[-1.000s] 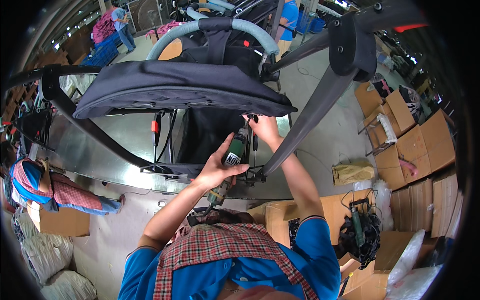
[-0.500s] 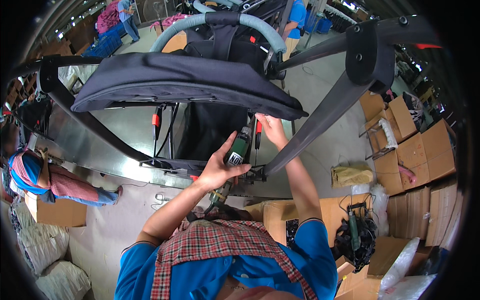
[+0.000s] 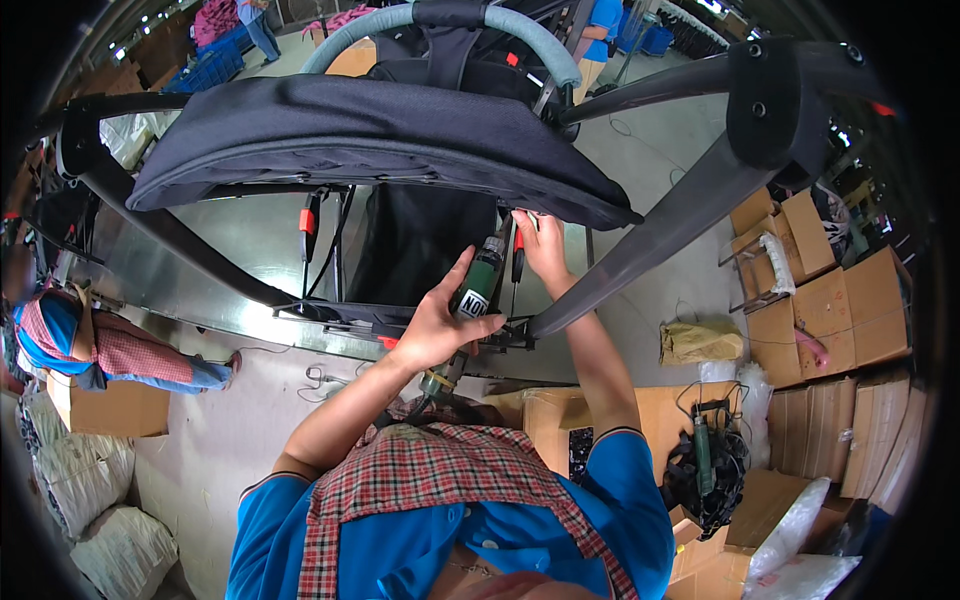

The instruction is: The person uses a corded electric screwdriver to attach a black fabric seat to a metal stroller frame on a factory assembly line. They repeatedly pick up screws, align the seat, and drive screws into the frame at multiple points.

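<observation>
A green electric screwdriver (image 3: 483, 272) is gripped in my left hand (image 3: 437, 325), its tip pointing away from me, up under the dark seat edge. My right hand (image 3: 543, 248) is raised beside that tip, its fingers bent at the underside of the black fabric panel (image 3: 390, 130); what they pinch there is hidden. The panel belongs to a stroller (image 3: 640, 235) with thick dark tubes and a grey padded bar (image 3: 365, 35). A red-and-black clip piece (image 3: 518, 250) sits between the screwdriver and my right hand; a matching one (image 3: 307, 225) shows on the left.
The stroller stands on a shiny metal table (image 3: 230, 250). Close on my right lies a cardboard box (image 3: 625, 400), with a second green screwdriver (image 3: 704, 460) among black parts. More cartons (image 3: 825, 310) stack farther right. A co-worker (image 3: 120, 350) in a checked apron is at left.
The stroller frame and panel appear slightly higher and larger in view. My left hand and the screwdriver have shifted a little forward; my right hand stays at the panel's underside.
</observation>
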The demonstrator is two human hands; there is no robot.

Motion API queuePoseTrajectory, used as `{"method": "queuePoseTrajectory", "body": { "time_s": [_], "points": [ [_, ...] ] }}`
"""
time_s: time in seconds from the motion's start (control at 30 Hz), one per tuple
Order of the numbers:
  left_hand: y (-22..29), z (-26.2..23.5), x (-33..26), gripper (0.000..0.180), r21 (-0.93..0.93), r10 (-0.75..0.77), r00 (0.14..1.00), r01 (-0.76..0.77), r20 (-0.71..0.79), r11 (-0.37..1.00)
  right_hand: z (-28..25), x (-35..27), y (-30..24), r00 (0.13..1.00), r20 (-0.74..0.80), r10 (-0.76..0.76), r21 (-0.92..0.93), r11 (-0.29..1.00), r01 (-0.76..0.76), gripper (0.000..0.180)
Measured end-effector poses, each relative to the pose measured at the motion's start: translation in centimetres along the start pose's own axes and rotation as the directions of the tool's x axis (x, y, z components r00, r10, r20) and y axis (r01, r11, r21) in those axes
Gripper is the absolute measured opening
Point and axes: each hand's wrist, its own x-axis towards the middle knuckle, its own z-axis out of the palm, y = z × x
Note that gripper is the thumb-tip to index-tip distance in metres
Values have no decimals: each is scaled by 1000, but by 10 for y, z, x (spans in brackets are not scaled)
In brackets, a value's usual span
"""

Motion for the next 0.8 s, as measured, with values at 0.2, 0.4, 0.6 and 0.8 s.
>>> {"method": "queuePoseTrajectory", "body": {
  "time_s": [0.2,0.4,0.6,0.8],
  "points": [
    [-1,1,4,102,4,-9,1000,9,-1,1000,-3,-18,44,997,72,-3,-195,981,17,15],
    [-2,1,1,98,6,0,1000,0,-9,1000,-1,-14,35,997,74,-33,-198,979,47,13],
    [-2,0,-2,102,38,34,999,-34,8,999,0,-17,37,995,37,-95,-218,971,100,13],
    [-1,-2,-2,102,30,20,1000,-20,7,999,1,-12,19,990,-20,-142,-218,967,134,14]
  ]
}}
